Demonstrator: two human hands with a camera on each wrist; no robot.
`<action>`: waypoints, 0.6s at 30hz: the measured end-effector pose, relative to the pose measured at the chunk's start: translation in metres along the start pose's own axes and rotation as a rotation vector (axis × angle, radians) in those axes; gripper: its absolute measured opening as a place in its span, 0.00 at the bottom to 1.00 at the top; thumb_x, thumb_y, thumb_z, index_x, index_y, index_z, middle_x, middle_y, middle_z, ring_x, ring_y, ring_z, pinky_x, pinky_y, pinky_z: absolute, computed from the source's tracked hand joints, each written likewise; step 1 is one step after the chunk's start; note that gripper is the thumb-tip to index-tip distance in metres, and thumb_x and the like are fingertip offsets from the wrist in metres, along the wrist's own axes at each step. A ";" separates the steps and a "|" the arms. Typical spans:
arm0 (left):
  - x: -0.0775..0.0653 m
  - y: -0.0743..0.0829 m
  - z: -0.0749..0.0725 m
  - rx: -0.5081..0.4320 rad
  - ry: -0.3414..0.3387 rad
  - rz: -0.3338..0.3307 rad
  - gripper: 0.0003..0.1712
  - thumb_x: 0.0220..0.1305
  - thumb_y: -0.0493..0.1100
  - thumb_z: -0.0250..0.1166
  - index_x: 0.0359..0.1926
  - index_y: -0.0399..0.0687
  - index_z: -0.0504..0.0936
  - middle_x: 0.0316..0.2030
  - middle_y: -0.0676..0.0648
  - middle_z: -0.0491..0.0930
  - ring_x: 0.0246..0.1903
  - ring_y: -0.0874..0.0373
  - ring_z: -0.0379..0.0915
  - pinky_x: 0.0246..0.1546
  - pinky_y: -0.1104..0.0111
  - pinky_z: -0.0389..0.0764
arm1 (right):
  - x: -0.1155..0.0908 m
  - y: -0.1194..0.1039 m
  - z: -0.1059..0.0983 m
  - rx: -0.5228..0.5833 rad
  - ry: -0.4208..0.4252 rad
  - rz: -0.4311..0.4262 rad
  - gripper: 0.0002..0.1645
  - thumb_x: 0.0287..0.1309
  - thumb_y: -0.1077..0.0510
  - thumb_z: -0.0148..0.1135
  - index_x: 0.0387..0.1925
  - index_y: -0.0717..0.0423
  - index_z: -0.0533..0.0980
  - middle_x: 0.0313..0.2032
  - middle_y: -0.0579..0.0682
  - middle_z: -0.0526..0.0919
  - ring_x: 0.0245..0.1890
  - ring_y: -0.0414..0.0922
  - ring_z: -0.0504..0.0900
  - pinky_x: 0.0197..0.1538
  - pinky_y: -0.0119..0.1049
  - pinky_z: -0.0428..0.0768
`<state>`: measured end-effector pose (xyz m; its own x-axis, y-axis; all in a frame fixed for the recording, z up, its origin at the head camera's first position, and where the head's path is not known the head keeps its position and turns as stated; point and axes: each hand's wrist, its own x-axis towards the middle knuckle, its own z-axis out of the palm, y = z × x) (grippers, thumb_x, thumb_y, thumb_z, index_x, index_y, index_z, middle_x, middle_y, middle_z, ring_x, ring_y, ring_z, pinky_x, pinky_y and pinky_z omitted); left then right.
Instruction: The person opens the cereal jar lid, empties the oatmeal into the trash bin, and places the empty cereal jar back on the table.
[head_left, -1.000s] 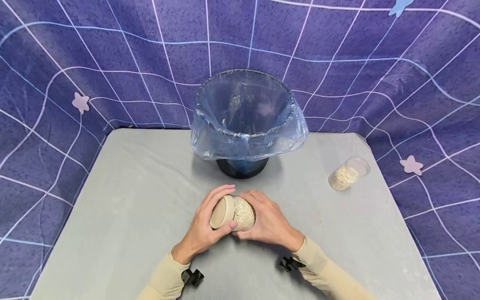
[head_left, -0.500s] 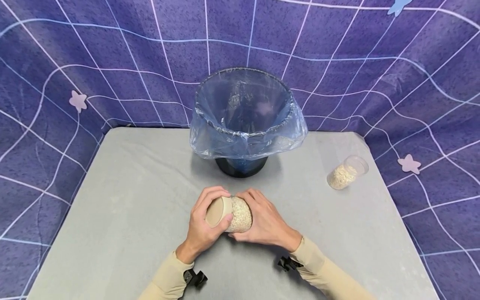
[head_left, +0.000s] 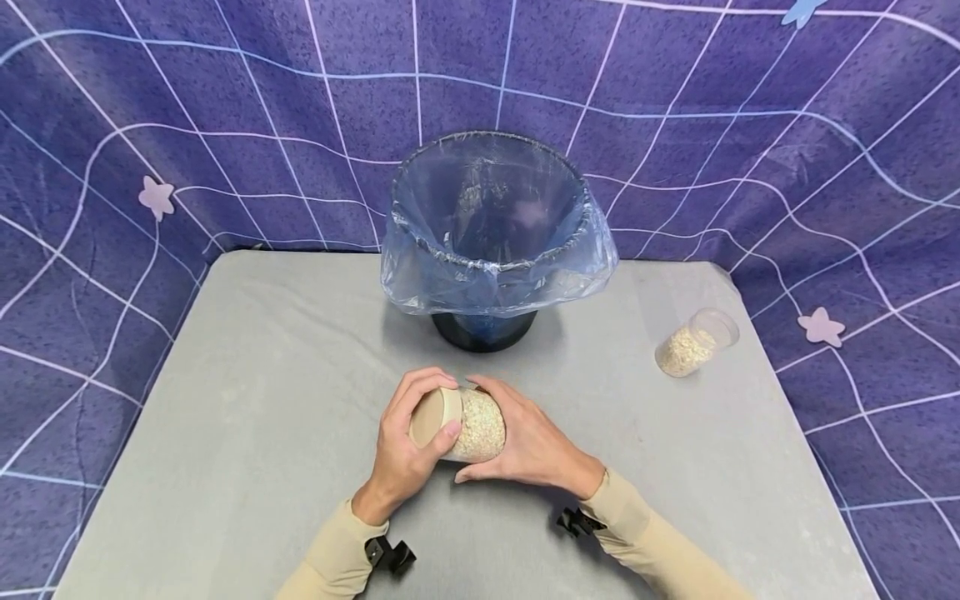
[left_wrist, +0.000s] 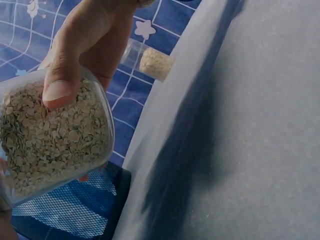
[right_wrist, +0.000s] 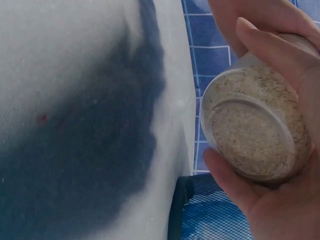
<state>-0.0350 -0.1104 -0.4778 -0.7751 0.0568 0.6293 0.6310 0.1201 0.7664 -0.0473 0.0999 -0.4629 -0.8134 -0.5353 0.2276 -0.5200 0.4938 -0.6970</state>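
A clear jar of oat flakes (head_left: pixel 482 427) with a beige lid (head_left: pixel 429 418) is tilted between both hands, lid to the left. My left hand (head_left: pixel 405 442) grips the lid, with its thumb along the front rim. Around the jar's base end lies my right hand (head_left: pixel 536 442), its fingers behind and its thumb in front; the thumb tip seems slightly off the wall. In the right wrist view the jar's round bottom (right_wrist: pixel 250 137) faces the camera. Flakes fill most of what shows of the jar in the left wrist view, behind the right thumb (left_wrist: pixel 61 87).
Behind the hands stands a black mesh waste bin (head_left: pixel 483 332) lined with a clear plastic bag (head_left: pixel 495 287). A clear container partly filled with flakes (head_left: pixel 686 352) stands at the right of the grey table (head_left: pixel 247 400). Purple cloth (head_left: pixel 337 108) hangs around the back and sides.
The jar and both hands have shifted slightly left, and the lid has turned more toward the left. My right thumb has opened away from the jar's front a little.
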 end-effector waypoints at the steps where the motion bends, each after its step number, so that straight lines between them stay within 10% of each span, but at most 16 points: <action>1: 0.000 0.000 0.000 0.008 -0.003 0.007 0.26 0.56 0.41 0.72 0.57 0.43 0.84 0.55 0.40 0.80 0.57 0.47 0.77 0.66 0.66 0.70 | 0.000 0.000 0.000 0.009 -0.002 -0.003 0.67 0.34 0.38 0.93 0.73 0.56 0.68 0.64 0.50 0.80 0.59 0.45 0.82 0.61 0.46 0.83; 18: 0.012 -0.004 0.003 -0.009 -0.039 0.194 0.22 0.54 0.40 0.73 0.50 0.38 0.84 0.49 0.38 0.82 0.52 0.45 0.79 0.63 0.64 0.75 | 0.002 0.002 0.001 0.052 0.016 -0.043 0.51 0.37 0.48 0.88 0.64 0.54 0.74 0.52 0.44 0.83 0.47 0.39 0.83 0.49 0.33 0.84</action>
<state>-0.0474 -0.1069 -0.4739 -0.6397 0.1160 0.7598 0.7686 0.0941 0.6328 -0.0496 0.0987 -0.4646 -0.7947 -0.5442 0.2689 -0.5409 0.4339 -0.7206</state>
